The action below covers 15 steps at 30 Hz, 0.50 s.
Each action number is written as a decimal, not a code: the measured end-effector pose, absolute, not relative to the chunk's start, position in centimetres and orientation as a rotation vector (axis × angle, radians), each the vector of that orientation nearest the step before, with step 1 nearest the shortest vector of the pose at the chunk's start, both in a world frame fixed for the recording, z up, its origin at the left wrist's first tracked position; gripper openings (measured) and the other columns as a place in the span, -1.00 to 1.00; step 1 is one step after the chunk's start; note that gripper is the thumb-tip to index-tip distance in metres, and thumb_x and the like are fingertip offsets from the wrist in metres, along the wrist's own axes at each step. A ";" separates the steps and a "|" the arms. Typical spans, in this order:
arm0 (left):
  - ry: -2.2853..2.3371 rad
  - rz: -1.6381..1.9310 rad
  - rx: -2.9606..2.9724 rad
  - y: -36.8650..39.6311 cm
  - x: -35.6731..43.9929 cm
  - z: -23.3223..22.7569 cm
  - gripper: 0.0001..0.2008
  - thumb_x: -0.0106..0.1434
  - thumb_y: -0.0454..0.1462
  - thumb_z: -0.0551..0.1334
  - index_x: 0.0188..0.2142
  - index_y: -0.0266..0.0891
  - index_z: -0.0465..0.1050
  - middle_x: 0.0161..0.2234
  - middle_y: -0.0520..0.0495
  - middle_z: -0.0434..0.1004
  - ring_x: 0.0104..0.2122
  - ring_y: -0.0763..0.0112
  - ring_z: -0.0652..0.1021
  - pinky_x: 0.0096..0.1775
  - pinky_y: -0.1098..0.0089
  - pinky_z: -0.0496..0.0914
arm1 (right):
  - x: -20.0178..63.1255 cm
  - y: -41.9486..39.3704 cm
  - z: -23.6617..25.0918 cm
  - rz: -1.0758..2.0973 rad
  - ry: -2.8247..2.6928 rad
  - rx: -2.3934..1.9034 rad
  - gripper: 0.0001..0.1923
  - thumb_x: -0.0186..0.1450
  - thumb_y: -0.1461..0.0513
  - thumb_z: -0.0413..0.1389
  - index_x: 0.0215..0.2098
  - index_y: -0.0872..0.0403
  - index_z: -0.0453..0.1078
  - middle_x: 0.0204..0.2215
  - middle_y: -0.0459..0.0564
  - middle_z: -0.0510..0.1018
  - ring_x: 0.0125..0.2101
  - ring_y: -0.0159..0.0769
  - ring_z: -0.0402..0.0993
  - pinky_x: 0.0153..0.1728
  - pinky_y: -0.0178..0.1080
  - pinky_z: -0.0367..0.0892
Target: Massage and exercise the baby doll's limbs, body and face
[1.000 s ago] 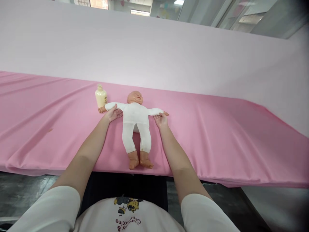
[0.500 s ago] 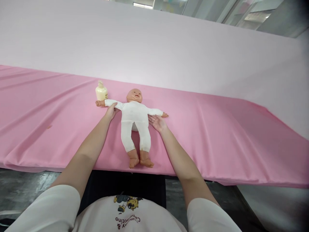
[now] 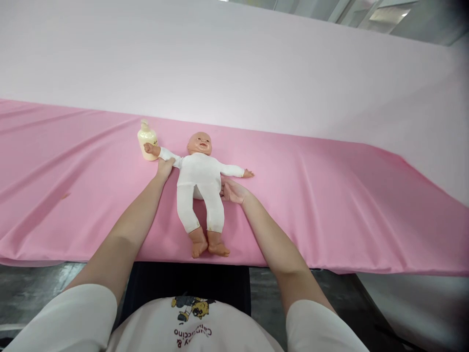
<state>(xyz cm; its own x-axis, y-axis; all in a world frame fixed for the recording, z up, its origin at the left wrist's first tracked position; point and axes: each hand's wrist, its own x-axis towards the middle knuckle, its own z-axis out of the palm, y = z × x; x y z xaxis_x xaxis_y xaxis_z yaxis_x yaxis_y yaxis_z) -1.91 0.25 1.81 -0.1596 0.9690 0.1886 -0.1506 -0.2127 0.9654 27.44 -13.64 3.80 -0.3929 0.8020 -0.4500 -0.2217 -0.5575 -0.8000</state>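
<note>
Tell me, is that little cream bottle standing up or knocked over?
Upright. The bottle stands on its base on the pink cloth, pump top uppermost, just behind the doll's raised hand.

We read only one piece of lettering: on the front of the white T-shirt (image 3: 190,322) at the bottom edge of the view, beneath a small cartoon print (image 3: 193,308), red letters run in an arc and appear upside down to us. We make out "Cappuccino" and, on the line below, an "&" with part of another word that is cut off by the frame. The cream bottle (image 3: 146,142) carries small dark marks that we cannot make out as letters.
</note>
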 end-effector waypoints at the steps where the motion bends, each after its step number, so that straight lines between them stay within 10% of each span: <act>1: 1.084 1.553 1.165 0.2 -1.9 1.8 -0.83 -0.02 -0.38 0.23 -0.41 -0.16 0.30 -0.43 0.05 0.41 -0.37 0.39 0.50 -0.26 0.37 0.46 | 27.2 -13.8 3.7 2.019 -0.863 -1.143 -0.57 0.39 -0.09 0.08 -0.13 0.11 0.42 -0.38 0.03 0.59 -0.38 -0.30 0.52 -0.31 -0.22 0.52; 15: 1.042 1.614 1.015 -0.7 -1.3 1.8 -0.53 -0.04 -0.40 0.27 -0.13 -0.11 0.19 -0.24 0.01 0.56 -0.22 0.33 0.60 -0.04 0.28 0.51 | 24.8 -21.3 2.6 2.701 -1.072 -0.664 -0.27 0.00 0.02 0.46 0.06 0.12 0.42 0.01 0.21 0.62 0.08 -0.08 0.60 -0.06 -0.18 0.59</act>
<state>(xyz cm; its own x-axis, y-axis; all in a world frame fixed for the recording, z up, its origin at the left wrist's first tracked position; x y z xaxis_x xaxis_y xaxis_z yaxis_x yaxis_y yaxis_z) -1.32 -0.66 1.80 -0.2244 0.9632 0.1478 -0.2614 -0.2056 0.9431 24.78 -21.30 2.56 -0.8885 0.3045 -0.3433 0.0138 -0.7300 -0.6833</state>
